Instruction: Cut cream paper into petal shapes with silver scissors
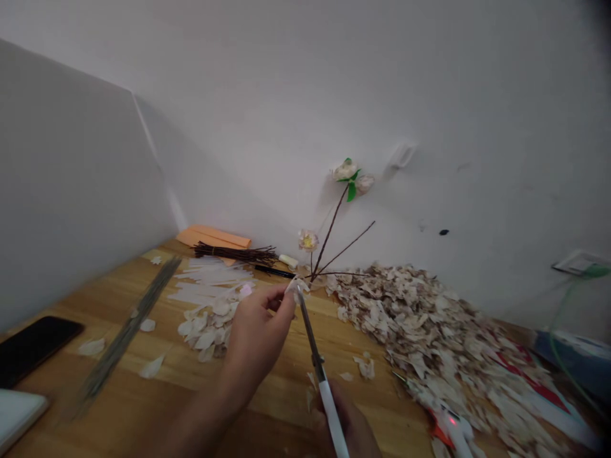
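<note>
**Where Pinch Meets Metal, a Close Pairing**

Because so thin a piece seems easy to crumple, our left hand [260, 327] grips only its edge: thumb and forefinger are closed together on a thin, off-white petal [296, 284], which is held above the honey-coloured wooden table [281, 420]. Our right hand [351, 420] sits behind the white handle of a pair of long, dark metal scissors [309, 328]; its fingers seem curled round that handle, though we cannot tell how tightly. The narrow tips meet the petal beside our left thumb, probably for close control; we cannot tell whether they are parted.

To the left we have a small pile of smooth, pale petals [210, 327], and to the right a broad heap of crinkled, beige-brown petals [410, 318], both presumably kept within reach. A white-and-orange glue gun [461, 429], its red light glowing, lies at the heap's near edge, likely handy for our right side.
</note>
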{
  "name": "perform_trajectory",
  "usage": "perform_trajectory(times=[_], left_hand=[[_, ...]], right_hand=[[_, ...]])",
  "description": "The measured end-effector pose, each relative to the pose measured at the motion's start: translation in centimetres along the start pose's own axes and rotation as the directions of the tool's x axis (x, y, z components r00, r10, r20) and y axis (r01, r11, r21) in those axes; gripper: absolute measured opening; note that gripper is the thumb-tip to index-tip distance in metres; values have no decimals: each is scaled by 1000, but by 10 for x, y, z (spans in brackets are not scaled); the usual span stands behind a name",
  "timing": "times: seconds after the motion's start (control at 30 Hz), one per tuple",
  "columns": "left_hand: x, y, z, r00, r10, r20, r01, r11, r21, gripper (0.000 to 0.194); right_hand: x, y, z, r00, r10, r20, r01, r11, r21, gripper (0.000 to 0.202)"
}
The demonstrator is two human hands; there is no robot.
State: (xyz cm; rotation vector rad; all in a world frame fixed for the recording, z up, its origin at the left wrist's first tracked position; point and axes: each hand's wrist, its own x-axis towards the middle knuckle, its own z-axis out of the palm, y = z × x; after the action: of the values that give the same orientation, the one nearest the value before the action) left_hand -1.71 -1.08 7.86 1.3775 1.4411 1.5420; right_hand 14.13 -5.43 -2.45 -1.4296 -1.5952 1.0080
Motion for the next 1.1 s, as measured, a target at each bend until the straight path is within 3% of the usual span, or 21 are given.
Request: perform_trajectory(times=[0.2,0.53,0.87,1.1], left_hand=[[2,0,0,1000,-25,10,25,1000,-10,29],[2,-1,0,999,-26,-18,25,1000,-15,29],[3,3,0,995,-101,-22,95,977,-192,24],[4,7,-4,992,-124,-19,115,961,-253,26]], right_hand=[[-2,-1,-2,1000,-30,3,30,999,11,25],[1,7,-1,999,29,14,-29,999,18,22],[1,16,-1,1000,-18,-15,18,999,-43,22],[1,5,-6,998,-61,15,63,992,-108,21]])
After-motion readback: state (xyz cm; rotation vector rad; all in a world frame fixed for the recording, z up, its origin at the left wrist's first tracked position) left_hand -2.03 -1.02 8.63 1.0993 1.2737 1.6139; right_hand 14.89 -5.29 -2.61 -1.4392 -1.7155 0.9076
